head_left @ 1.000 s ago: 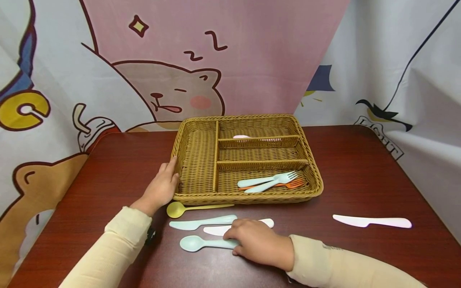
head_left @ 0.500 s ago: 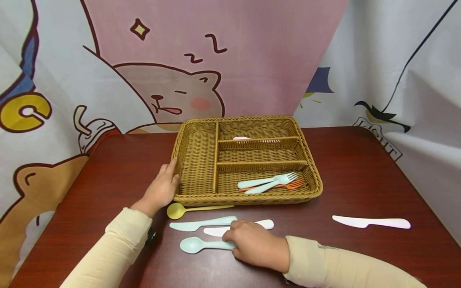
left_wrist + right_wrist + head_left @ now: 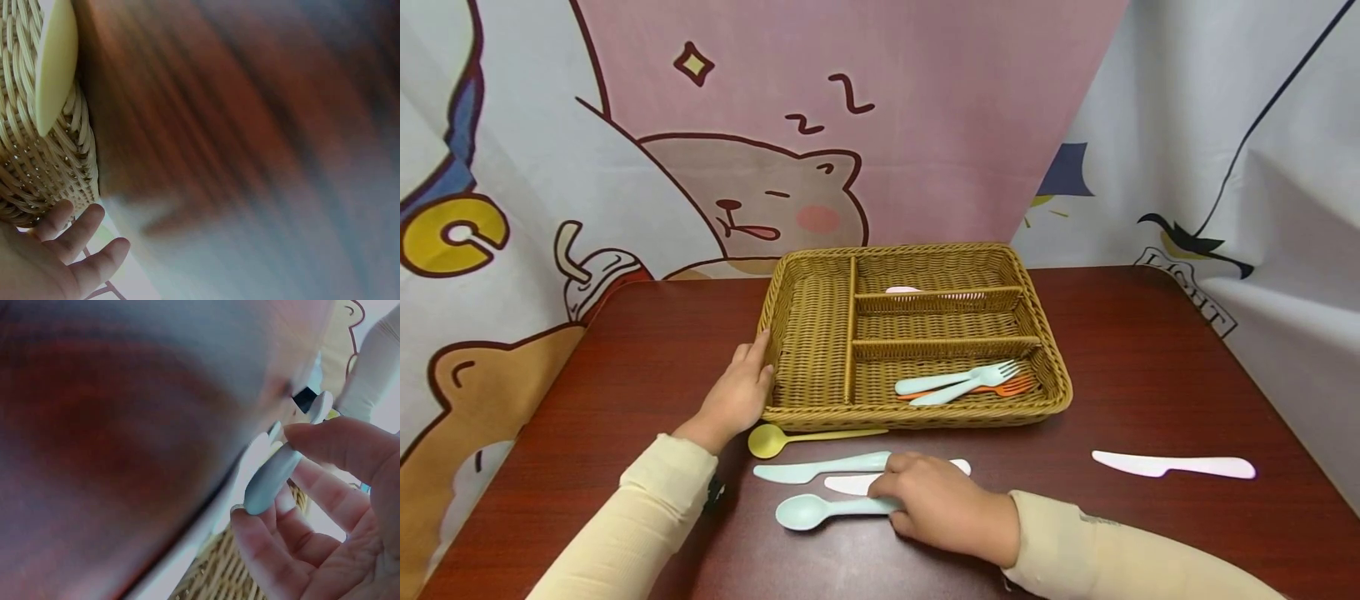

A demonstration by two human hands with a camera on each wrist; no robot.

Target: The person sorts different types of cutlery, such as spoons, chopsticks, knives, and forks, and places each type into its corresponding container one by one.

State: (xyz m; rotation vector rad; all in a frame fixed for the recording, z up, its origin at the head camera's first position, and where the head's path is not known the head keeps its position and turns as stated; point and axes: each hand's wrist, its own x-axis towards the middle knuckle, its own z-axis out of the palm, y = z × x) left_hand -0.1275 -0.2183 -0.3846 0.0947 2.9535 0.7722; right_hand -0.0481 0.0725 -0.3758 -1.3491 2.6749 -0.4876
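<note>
My right hand [image 3: 951, 510] pinches the handle of a light blue spoon [image 3: 801, 512] between thumb and fingers; the bowl points left. In the right wrist view, the spoon's rounded handle end [image 3: 272, 481] shows between thumb and fingertips. A white knife [image 3: 850, 484] lies partly covered by that hand, and a light blue knife [image 3: 812, 469] lies just behind it. My left hand [image 3: 737, 398] rests against the left side of a wicker basket [image 3: 812, 333], its fingers fairly straight along the wall. A yellow spoon [image 3: 767, 442] lies along the basket's front edge.
Light blue forks [image 3: 958, 383] and an orange fork [image 3: 1018, 386] lie in the basket's front right compartment. A pinkish-white piece [image 3: 902, 290] shows in the back compartment, mostly hidden. Another pinkish-white knife [image 3: 1172, 465] lies at the table's right. A printed curtain [image 3: 940, 125] hangs behind.
My right hand has shifted slightly right within the last half second, still at the blue spoon's handle. The left hand stays at the basket. The camera view drifts a little.
</note>
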